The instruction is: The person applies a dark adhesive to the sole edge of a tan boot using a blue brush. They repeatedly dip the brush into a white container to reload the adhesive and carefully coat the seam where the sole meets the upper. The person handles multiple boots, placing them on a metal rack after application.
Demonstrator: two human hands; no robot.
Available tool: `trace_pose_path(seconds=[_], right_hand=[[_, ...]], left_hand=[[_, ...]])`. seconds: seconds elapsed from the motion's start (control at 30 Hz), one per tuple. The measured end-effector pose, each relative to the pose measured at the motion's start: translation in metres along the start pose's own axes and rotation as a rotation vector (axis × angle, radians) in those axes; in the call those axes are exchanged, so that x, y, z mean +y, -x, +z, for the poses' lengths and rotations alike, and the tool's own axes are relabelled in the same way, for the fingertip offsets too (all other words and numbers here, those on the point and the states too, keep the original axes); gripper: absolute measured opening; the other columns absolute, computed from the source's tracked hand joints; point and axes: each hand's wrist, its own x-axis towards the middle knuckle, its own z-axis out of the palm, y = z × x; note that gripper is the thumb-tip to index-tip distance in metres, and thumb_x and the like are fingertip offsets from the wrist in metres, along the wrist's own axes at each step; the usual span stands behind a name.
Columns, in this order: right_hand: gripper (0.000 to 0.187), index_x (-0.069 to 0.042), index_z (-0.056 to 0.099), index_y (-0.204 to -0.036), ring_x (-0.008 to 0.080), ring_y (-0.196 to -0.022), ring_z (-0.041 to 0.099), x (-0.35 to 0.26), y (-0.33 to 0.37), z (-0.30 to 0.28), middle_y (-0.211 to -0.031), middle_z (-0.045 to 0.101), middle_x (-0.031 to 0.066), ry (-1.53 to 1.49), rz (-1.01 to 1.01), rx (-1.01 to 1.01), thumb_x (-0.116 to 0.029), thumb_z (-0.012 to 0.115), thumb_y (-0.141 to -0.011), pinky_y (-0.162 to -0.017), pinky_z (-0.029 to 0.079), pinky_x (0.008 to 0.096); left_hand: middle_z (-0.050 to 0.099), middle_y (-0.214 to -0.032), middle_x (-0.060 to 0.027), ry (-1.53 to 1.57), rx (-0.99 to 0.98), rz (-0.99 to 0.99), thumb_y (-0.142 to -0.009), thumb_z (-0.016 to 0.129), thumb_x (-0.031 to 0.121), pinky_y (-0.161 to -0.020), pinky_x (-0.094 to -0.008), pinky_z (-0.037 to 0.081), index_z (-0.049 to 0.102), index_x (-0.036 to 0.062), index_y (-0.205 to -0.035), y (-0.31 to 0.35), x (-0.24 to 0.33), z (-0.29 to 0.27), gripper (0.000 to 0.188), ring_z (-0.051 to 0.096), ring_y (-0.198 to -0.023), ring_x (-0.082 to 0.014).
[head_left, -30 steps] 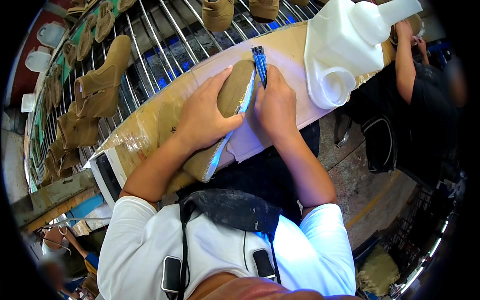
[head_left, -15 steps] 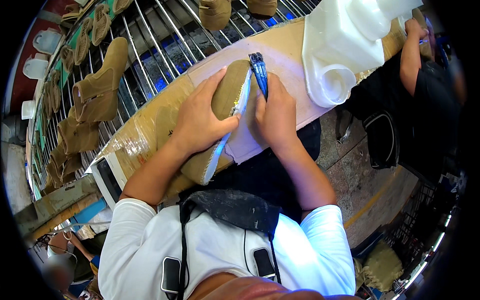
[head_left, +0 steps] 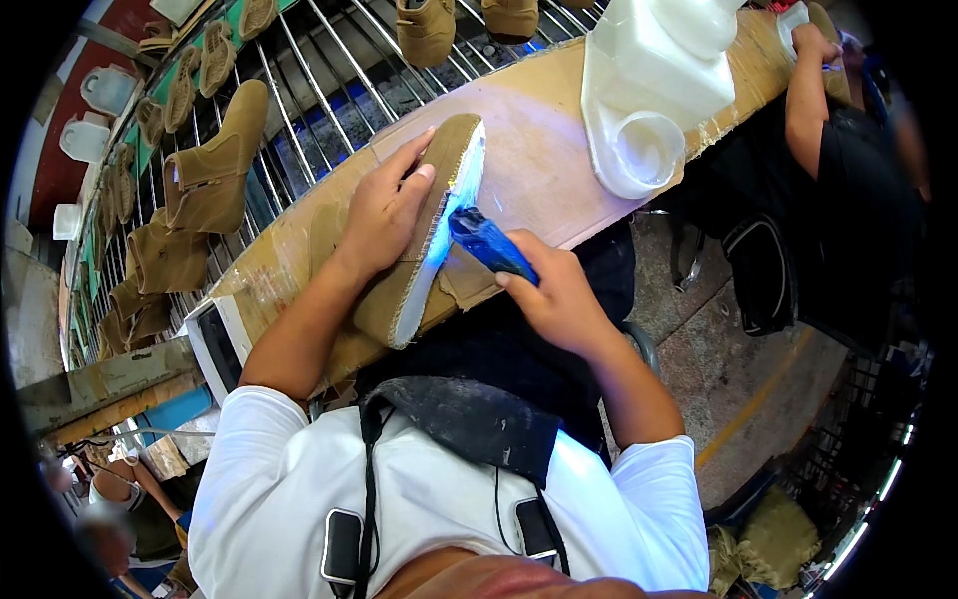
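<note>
A tan boot (head_left: pixel 376 311) lies tilted over the bench, its whitish sole (head_left: pixel 428 262) facing right under a bluish light. My left hand (head_left: pixel 387 212) grips the boot's upper from the left, thumb and fingers around it. In my right hand (head_left: pixel 561 298) is a blue-handled brush (head_left: pixel 491 244), its dark bristle end touching the sole's edge near the middle. A white plastic jug (head_left: pixel 654 85) stands to the right, with a round open cup (head_left: pixel 644 155) of whitish liquid at its near side.
Cardboard (head_left: pixel 544 125) covers the bench. Beyond it runs a metal-bar rack (head_left: pixel 344 75) carrying tan boots (head_left: pixel 222 150) and soles (head_left: pixel 217 58). At the far right another person's arm (head_left: pixel 806 110) reaches over the bench end. A black bag (head_left: pixel 760 275) sits to the right.
The brush has come down from beside the toe to the sole's middle, its bristles now pointing up-left. My left thumb has moved off the sole's edge up onto the upper.
</note>
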Motion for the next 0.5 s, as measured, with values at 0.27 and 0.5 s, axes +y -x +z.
trace_pose_path(seconds=[0.27, 0.5], right_hand=[[0.035, 0.003, 0.047, -0.112, 0.0058, -0.049, 0.041, 0.001, 0.008, -0.015, -0.081, 0.055, 0.0088, -0.952, 0.213, -0.060, -0.017, 0.058, -0.085, -0.042, 0.031, 0.0176], [0.030, 0.001, 0.051, -0.111, 0.0072, -0.052, 0.045, -0.005, 0.007, -0.020, -0.081, 0.057, 0.0080, -0.601, 0.195, 0.091, -0.011, 0.058, -0.085, -0.046, 0.036, 0.0203]], left_hand=[[0.057, -0.119, -0.0129, 0.035, 0.030, -0.041, -0.093, 0.041, 0.018, -0.097, -0.0267, 0.035, 0.051, -0.0040, -0.123, 0.005, 0.000, -0.001, 0.039, 0.051, -0.109, -0.0173], [0.062, -0.105, -0.0119, -0.078, -0.072, -0.036, -0.096, 0.040, 0.024, -0.090, -0.0268, 0.040, 0.055, -0.0052, -0.115, 0.007, -0.009, -0.017, 0.038, 0.056, -0.099, -0.0164]])
